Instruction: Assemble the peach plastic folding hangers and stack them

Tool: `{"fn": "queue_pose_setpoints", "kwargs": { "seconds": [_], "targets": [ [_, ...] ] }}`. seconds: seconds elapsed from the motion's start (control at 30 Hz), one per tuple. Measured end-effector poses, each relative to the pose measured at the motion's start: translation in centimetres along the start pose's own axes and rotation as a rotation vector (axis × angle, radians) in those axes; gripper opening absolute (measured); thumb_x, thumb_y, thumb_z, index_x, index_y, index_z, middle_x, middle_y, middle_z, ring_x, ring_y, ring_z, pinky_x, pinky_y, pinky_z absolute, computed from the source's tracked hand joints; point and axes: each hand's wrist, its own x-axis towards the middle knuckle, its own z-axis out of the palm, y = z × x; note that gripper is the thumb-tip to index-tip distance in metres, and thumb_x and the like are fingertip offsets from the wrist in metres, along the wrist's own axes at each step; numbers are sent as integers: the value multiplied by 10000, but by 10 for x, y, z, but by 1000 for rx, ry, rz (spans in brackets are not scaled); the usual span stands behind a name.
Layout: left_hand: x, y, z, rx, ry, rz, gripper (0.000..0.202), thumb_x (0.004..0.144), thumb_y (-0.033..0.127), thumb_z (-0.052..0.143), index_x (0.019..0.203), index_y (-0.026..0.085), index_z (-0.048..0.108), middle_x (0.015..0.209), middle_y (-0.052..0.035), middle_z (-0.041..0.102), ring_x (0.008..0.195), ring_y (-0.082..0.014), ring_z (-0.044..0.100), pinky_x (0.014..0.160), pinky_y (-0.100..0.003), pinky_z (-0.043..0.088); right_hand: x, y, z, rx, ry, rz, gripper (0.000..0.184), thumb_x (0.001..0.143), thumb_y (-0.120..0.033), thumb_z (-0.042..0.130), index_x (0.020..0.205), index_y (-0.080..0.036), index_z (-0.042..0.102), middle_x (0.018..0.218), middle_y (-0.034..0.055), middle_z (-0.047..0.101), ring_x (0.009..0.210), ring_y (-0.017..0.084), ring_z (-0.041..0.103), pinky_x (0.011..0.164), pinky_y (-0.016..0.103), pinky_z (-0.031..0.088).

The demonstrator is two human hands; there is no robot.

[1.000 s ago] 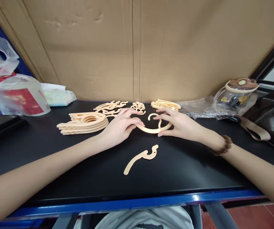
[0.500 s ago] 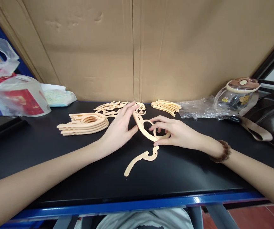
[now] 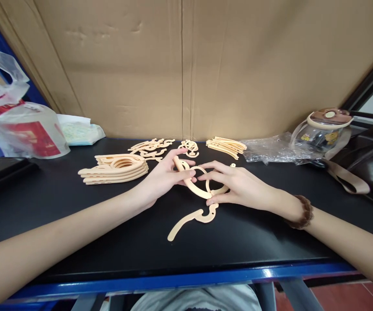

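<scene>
A beige plastic folding hanger [image 3: 196,190] with curved arms and a round opening is held between my two hands above the black table. My left hand [image 3: 165,176] pinches its upper left arm, thumb on the near side and fingers behind. At the hanger's lower joint, my right hand [image 3: 240,183] grips with thumb and fingers, covering part of the right arm. Just below, a loose curved hanger arm [image 3: 183,221] lies flat on the table. To the left sits a stack of folded beige hangers [image 3: 116,175].
Behind my hands lie loose hanger arms [image 3: 147,147], small hook pieces [image 3: 190,147] and a bundle of beige strips [image 3: 227,146]. Crinkled clear plastic [image 3: 267,147] and a clear bottle [image 3: 325,129] stand right. A plastic bag [image 3: 33,134], tissue pack [image 3: 81,131] and dark phone-like object [image 3: 4,170] occupy the left.
My left hand has moved slightly down and closed its thumb over the hanger's arm, where its fingers were stretched along it. The hanger has tilted and shifted a little left and down.
</scene>
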Motion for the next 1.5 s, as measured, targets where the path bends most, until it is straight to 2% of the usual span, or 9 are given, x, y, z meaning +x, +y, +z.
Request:
{"fn": "queue_pose_setpoints", "kwargs": {
  "seconds": [0.17,0.3,0.47,0.57,0.67,0.87,1.07,1.33,1.5],
  "targets": [
    [6,-6,-3,5,114,-23,603,787,82,629,1325,236,405,1151,-83,586,745,-124,674,825,-340,560,0,5,-3,-104,104,-77,429,877,-440,571,1247,-225,540,1315,90,522,1129,221,567,915,345,479],
    [12,-10,-8,21,179,-5,671,822,72,593,1386,256,280,1242,-113,541,729,-106,671,799,-319,572,-2,-1,-12,-50,190,-112,278,888,-414,569,1037,-205,674,1066,76,625,968,194,585,818,315,472],
    [14,-9,-10,121,210,21,677,863,119,562,1418,291,215,1277,-124,506,683,-97,669,757,-330,584,-2,-21,-18,209,-157,-62,283,853,-450,610,924,-199,720,644,-26,605,570,93,533,568,227,403],
    [16,-11,-11,203,190,24,649,863,180,571,1423,271,255,1266,-113,519,684,-106,660,761,-332,575,-2,-25,-16,393,-308,-12,245,880,-379,596,998,-194,705,722,-20,665,618,92,574,588,211,427],
    [18,-14,-15,370,168,43,650,852,276,585,1429,212,292,1173,-108,580,755,-170,652,734,-349,559,-1,-20,-16,470,-338,-6,216,880,-330,603,1006,-185,702,832,5,693,735,111,615,673,220,462],
    [18,-21,-23,851,76,156,667,861,484,491,1428,166,342,1191,-116,575,1169,-309,500,1004,-471,371,-3,0,-23,251,-280,34,244,867,-397,602,801,-183,699,819,10,657,756,132,607,700,257,440],
    [15,-21,-22,1130,-42,192,614,930,433,270,1446,103,315,1351,-177,459,1319,-336,306,1075,-547,228,-6,21,-30,161,-257,174,182,845,-358,601,787,-186,617,816,9,657,759,142,612,660,249,447],
    [18,-26,-20,1177,-110,188,471,931,315,300,1353,202,476,1514,-131,304,1424,-325,120,1087,-598,166,-7,35,-31,117,-220,208,40,798,-162,553,804,-199,567,777,-11,667,714,122,624,638,228,436],
    [15,-22,-15,1085,-120,292,453,870,143,326,1255,214,552,1427,-79,450,1352,-254,325,1107,-501,231,-6,34,-30,119,-205,210,20,803,-187,563,812,-201,573,758,-15,674,688,123,628,638,228,441]
  ]
}}
